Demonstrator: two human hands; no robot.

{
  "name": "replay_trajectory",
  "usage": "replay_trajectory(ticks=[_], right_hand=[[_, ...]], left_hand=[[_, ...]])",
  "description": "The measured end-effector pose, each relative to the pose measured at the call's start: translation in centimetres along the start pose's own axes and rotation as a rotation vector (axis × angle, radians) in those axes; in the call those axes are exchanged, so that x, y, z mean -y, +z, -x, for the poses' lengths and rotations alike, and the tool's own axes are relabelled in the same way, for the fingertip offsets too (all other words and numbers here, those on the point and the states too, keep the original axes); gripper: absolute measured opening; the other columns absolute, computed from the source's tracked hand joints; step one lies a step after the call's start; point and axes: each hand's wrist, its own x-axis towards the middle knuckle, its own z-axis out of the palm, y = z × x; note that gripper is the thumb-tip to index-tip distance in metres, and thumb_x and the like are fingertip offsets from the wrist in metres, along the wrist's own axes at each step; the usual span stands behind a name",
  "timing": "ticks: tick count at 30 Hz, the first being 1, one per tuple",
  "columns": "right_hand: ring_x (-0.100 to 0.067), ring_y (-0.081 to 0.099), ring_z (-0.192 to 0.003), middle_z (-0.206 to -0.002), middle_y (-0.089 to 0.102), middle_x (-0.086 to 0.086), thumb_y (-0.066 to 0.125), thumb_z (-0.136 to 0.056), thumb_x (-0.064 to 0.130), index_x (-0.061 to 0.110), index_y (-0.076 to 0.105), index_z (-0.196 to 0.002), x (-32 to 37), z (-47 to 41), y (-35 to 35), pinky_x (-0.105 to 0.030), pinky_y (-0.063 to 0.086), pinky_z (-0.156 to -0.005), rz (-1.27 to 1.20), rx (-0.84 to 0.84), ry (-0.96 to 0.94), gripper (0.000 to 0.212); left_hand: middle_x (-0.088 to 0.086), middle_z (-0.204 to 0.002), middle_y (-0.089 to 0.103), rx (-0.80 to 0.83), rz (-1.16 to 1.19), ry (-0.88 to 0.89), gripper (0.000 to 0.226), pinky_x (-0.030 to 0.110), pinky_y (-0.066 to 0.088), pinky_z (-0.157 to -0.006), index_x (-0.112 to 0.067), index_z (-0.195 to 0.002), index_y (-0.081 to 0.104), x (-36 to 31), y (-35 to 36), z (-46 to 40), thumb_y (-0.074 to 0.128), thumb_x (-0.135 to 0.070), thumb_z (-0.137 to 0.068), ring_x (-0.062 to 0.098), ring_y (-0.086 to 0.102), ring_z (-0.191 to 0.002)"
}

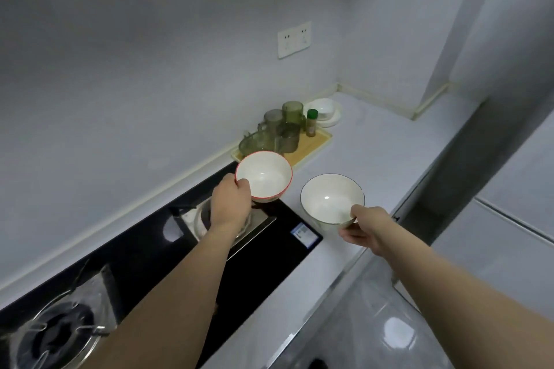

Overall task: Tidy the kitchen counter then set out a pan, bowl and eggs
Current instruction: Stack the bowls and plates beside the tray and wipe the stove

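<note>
My left hand (230, 204) grips a white bowl with a red rim (265, 175) by its near edge and holds it above the far end of the black stove (269, 249). My right hand (367, 228) grips a white bowl with a dark rim (329, 198) by its near edge, thumb inside, over the white counter (389, 153) just right of the stove. Both bowls are empty and held level. No pan and no eggs are in view.
A wooden tray (311, 147) by the wall carries several green glass cups (287, 129) and a green-capped spice jar (312, 123). Behind it a white bowl sits on stacked white plates (325, 111). Two burners (60, 335) sit in the stove. A wall socket (294, 39) is above.
</note>
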Motion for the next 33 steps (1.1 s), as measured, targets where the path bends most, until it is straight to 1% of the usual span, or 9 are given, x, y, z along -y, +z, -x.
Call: replay_trajectory(ticks=[4,7,9,12,16,20,22,27,33], right_hand=[[-0.029,0.055,-0.056,-0.07,0.054,-0.016,0.039,-0.088,0.001,-0.004,0.05,-0.083,3.9,-5.1,-3.0,-0.042,0.055,-0.072,-0.008,-0.019,-0.013,0.013],[-0.027,0.053,-0.055,-0.067,0.053,-0.013,0.041,-0.088,0.001,-0.004,0.052,-0.082,6.2,-8.9,-5.4,-0.035,0.055,-0.059,-0.022,0.01,0.034,0.013],[-0.026,0.05,-0.054,-0.064,0.05,-0.01,0.047,-0.086,0.0,-0.004,0.054,-0.081,7.6,-11.2,-6.6,-0.028,0.055,-0.048,-0.054,0.034,0.055,0.009],[-0.021,0.045,-0.052,-0.067,0.047,-0.008,0.05,-0.085,-0.002,-0.004,0.055,-0.084,10.1,-14.8,-8.7,-0.026,0.053,-0.053,-0.113,0.083,0.068,0.005],[-0.023,0.044,-0.058,-0.077,0.047,-0.015,0.05,-0.084,-0.005,-0.005,0.052,-0.09,14.2,-19.2,-11.7,-0.025,0.05,-0.054,-0.116,0.171,0.054,0.006],[-0.025,0.048,-0.069,-0.086,0.051,-0.017,0.048,-0.086,-0.003,-0.007,0.051,-0.108,18.4,-22.9,-13.6,-0.047,0.053,-0.081,0.06,0.159,-0.07,0.023],[-0.026,0.046,-0.072,-0.088,0.049,-0.017,0.047,-0.087,-0.004,-0.009,0.048,-0.113,20.2,-24.5,-14.0,-0.058,0.046,-0.083,0.069,0.178,-0.067,0.027],[-0.027,0.052,-0.075,-0.083,0.054,-0.017,0.046,-0.088,-0.003,0.002,0.061,-0.102,23.6,-28.2,-14.3,-0.035,0.057,-0.07,0.06,0.245,-0.08,0.022],[-0.028,0.056,-0.082,-0.09,0.058,-0.02,0.046,-0.089,-0.004,0.002,0.062,-0.099,27.0,-33.8,-13.7,-0.028,0.06,-0.064,0.056,0.314,-0.044,0.02]], left_hand=[[0.014,-0.097,0.066,-0.018,0.01,0.01,0.048,0.046,0.057,-0.077,-0.011,-0.112,0.055,-4.9,4.2,-4.3,0.032,-0.039,-0.081,0.034,0.064,-0.086],[0.014,-0.108,0.063,-0.009,-0.003,0.032,0.048,0.044,0.055,-0.08,-0.004,-0.118,0.056,-9.1,7.4,-6.2,0.036,-0.031,-0.084,0.034,0.06,-0.093],[0.013,-0.098,0.064,-0.005,-0.008,0.033,0.031,0.037,0.052,-0.072,-0.001,-0.11,0.057,-11.4,9.2,-7.2,0.041,-0.017,-0.089,0.03,0.059,-0.08],[0.013,-0.072,0.064,0.032,0.046,0.028,0.014,0.037,0.052,-0.055,-0.004,-0.093,0.053,-14.3,12.7,-8.7,0.042,-0.012,-0.088,0.023,0.058,-0.051],[0.016,-0.069,0.066,0.02,0.074,0.009,0.008,0.029,0.044,-0.045,-0.009,-0.081,0.047,-18.3,17.2,-10.5,0.044,-0.014,-0.087,0.023,0.056,-0.047],[0.011,-0.067,0.065,0.057,0.039,0.003,0.009,0.024,0.037,-0.046,-0.012,-0.079,0.043,-21.9,20.7,-12.3,0.045,-0.015,-0.087,0.02,0.052,-0.048],[0.012,-0.067,0.063,0.076,0.043,0.001,0.01,0.024,0.037,-0.046,-0.012,-0.078,0.042,-23.2,22.2,-13.6,0.045,-0.014,-0.086,0.02,0.052,-0.048],[0.009,-0.062,0.064,0.149,0.033,-0.016,0.006,0.024,0.04,-0.047,-0.011,-0.08,0.045,-25.5,26.0,-18.2,0.046,-0.014,-0.086,0.021,0.053,-0.048],[0.011,-0.06,0.062,0.212,-0.034,0.028,0.007,0.033,0.045,-0.054,-0.01,-0.076,0.046,-26.4,30.9,-25.8,0.049,-0.015,-0.08,0.025,0.054,-0.05]])
